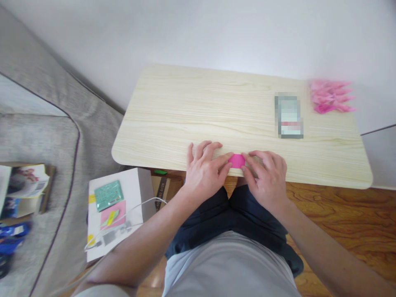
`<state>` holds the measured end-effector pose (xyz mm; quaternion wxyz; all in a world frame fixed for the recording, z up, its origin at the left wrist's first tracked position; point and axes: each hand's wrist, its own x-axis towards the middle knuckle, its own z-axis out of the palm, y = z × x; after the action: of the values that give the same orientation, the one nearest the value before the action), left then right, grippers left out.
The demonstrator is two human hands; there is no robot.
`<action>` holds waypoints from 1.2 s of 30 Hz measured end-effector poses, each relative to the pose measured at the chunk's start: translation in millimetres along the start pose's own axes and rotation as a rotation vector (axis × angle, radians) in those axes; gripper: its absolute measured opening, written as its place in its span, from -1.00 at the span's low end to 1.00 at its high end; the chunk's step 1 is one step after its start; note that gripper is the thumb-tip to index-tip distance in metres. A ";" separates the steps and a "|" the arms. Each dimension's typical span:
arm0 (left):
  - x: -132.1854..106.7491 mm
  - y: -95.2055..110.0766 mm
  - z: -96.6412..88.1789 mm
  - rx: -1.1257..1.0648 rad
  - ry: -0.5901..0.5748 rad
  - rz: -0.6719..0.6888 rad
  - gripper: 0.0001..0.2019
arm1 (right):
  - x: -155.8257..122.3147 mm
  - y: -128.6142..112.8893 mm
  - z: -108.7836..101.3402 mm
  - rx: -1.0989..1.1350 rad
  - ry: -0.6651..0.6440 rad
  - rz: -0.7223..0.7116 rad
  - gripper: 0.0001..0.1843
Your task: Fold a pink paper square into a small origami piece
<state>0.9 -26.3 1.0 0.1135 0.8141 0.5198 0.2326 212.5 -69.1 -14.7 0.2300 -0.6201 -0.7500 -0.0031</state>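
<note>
A small folded piece of bright pink paper (236, 160) lies at the near edge of a light wooden table (192, 107). My left hand (204, 169) rests on the table with its thumb and fingertips pressed on the paper's left side. My right hand (266, 175) presses the paper's right side the same way. Part of the paper is hidden under the fingers of both hands.
A pile of folded pink paper shapes (331, 97) sits at the table's far right, with a phone (288, 116) beside it. Left of my knees stands a white box (114, 210) carrying paper packs and a cable. A grey sofa (40, 136) fills the left.
</note>
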 end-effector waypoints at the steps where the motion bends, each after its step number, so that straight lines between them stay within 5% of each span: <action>1: -0.4 0.2 -0.3 0.000 0.000 0.007 -0.73 | -1.6 -1.8 -1.0 -0.016 -0.009 -0.005 -0.55; 18: 21.8 13.6 0.1 -0.015 -0.042 0.153 -0.65 | 3.2 2.5 0.4 0.123 0.088 0.029 -0.48; 24: 34.0 14.7 4.5 -0.035 -0.012 0.242 -0.75 | 16.5 14.5 0.3 0.339 0.165 0.006 -0.72; 36: 35.0 -0.6 3.6 -0.141 -0.120 0.272 -0.81 | 17.8 14.7 -5.2 0.191 -0.031 -0.102 -0.79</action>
<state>14.5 5.6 6.7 0.1686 0.8794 0.3797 0.2324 225.7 -50.7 -7.9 0.2759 -0.5562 -0.7811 0.0664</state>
